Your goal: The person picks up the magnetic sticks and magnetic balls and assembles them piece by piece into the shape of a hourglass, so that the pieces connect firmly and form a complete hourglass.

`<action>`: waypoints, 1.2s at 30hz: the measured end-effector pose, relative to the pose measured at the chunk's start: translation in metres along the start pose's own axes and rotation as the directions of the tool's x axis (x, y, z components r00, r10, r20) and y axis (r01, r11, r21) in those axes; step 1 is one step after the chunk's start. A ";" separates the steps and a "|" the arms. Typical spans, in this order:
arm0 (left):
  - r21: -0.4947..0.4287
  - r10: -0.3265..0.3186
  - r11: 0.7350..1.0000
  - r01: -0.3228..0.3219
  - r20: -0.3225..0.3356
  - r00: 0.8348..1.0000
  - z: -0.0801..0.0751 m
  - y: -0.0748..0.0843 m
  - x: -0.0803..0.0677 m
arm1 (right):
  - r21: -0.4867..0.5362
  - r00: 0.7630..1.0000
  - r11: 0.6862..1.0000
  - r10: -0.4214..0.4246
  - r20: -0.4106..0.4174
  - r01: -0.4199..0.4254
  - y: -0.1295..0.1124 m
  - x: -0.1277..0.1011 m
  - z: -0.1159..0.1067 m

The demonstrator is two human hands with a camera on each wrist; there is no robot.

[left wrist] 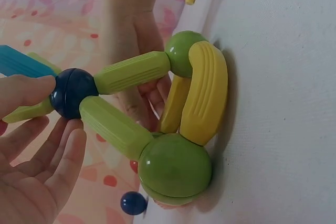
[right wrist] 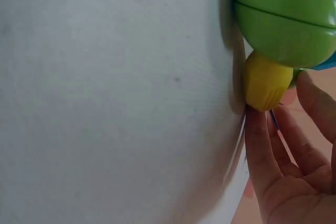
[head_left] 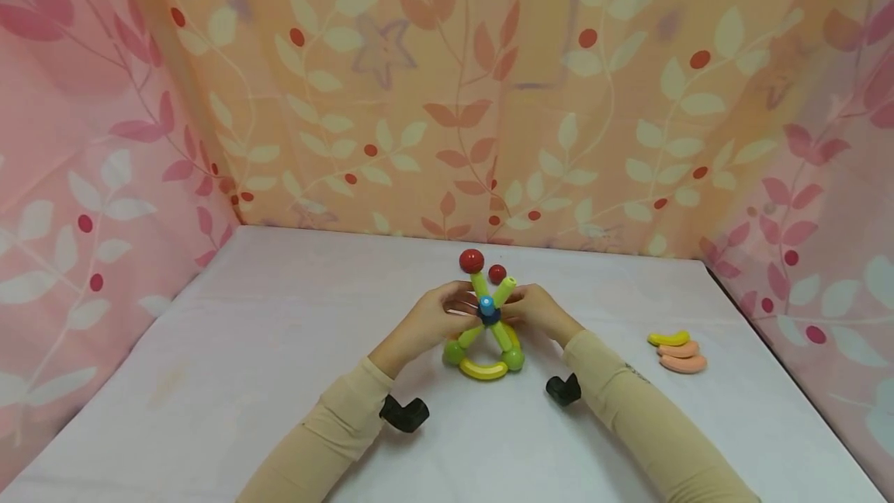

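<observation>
Both hands at the rod-and-ball toy (head_left: 485, 324), frame centre.
Left hand (head_left: 436, 318) fingers (left wrist: 37, 90) pinch its navy hub (left wrist: 72, 93); right hand (head_left: 536, 310) grip unclear; only the left wrist view shows a loose blue ball (left wrist: 133, 203).

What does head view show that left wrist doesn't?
Only the head view shows the red ball topping an upright green rod, a second red ball behind, the stack of curved yellow and pink pieces lying apart on the white table, and both beige sleeves. Only the left wrist view shows a small dark blue ball beside the toy's base. Both show the left hand and right hand at the dark blue hub ball, green rods, green base balls and curved yellow piece.
</observation>
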State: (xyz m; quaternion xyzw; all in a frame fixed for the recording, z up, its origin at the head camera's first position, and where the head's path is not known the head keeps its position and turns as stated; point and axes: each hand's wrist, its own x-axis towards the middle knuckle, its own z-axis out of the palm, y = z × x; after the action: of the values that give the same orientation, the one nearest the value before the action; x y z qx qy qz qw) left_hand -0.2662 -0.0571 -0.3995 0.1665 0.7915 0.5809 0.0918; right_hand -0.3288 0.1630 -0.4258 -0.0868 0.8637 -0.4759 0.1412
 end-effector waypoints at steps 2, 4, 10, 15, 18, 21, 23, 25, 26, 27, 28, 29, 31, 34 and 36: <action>0.001 -0.003 1.000 0.003 0.002 1.000 -0.001 0.001 -0.001 | 0.017 0.999 1.000 0.014 -0.049 -0.013 -0.001 0.003 -0.002; -0.009 -0.007 1.000 0.007 -0.005 1.000 -0.002 0.001 0.000 | 0.042 0.991 0.999 0.030 -0.131 -0.025 -0.001 0.007 -0.007; -0.092 0.006 0.996 -0.015 -0.098 0.995 -0.004 0.004 0.000 | 0.041 0.960 0.999 0.015 -0.280 -0.003 0.005 0.027 -0.029; -0.178 0.031 0.982 -0.063 -0.178 0.984 -0.005 0.003 0.001 | -0.055 0.979 0.998 -0.021 -0.205 0.010 0.005 0.046 -0.029; -0.207 0.042 0.975 -0.086 -0.209 0.977 -0.005 0.004 0.002 | -0.100 0.987 0.995 -0.030 -0.158 0.015 0.002 0.053 -0.025; -0.233 0.057 0.966 -0.111 -0.225 0.973 -0.006 0.005 0.002 | -0.106 0.990 0.994 -0.028 -0.142 0.013 -0.002 0.055 -0.021; -0.253 0.063 0.960 -0.121 -0.227 0.972 -0.006 0.006 0.003 | -0.143 0.989 0.989 -0.046 -0.140 0.026 -0.004 0.054 -0.019; -0.256 0.081 0.957 -0.140 -0.226 0.971 -0.006 0.007 0.002 | -0.172 0.988 0.985 -0.054 -0.147 0.029 -0.006 0.053 -0.017; -0.255 0.090 0.956 -0.148 -0.224 0.971 -0.006 0.007 0.002 | -0.191 0.987 0.981 -0.061 -0.150 0.031 -0.006 0.052 -0.017; -0.257 0.095 0.954 -0.152 -0.220 0.971 -0.006 0.007 0.003 | -0.210 0.986 0.977 -0.068 -0.153 0.034 -0.006 0.051 -0.016; -0.261 0.094 0.953 -0.151 -0.217 0.972 -0.006 0.008 0.003 | -0.219 0.986 0.975 -0.069 -0.154 0.034 -0.005 0.050 -0.016; -0.260 0.097 0.953 -0.153 -0.214 0.972 -0.006 0.008 0.003 | -0.215 0.986 0.976 -0.064 -0.156 0.029 -0.005 0.049 -0.015; -0.262 0.095 0.954 -0.149 -0.208 0.973 -0.005 0.009 0.002 | -0.207 0.985 0.978 -0.056 -0.165 0.021 -0.003 0.048 -0.015; -0.263 0.088 0.955 -0.141 -0.204 0.975 -0.005 0.010 0.002 | -0.182 0.984 0.983 -0.042 -0.171 0.011 -0.001 0.047 -0.014; -0.261 0.091 0.955 -0.144 -0.205 0.975 -0.005 0.011 0.002 | -0.164 0.984 0.986 -0.049 -0.174 0.020 -0.001 0.046 -0.015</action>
State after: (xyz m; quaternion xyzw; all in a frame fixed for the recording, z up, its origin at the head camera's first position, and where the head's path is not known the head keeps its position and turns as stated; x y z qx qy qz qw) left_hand -0.2678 -0.0577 -0.3876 0.1429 0.6972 0.7025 0.0028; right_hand -0.3768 0.1616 -0.4249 -0.0701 0.9070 -0.4125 0.0481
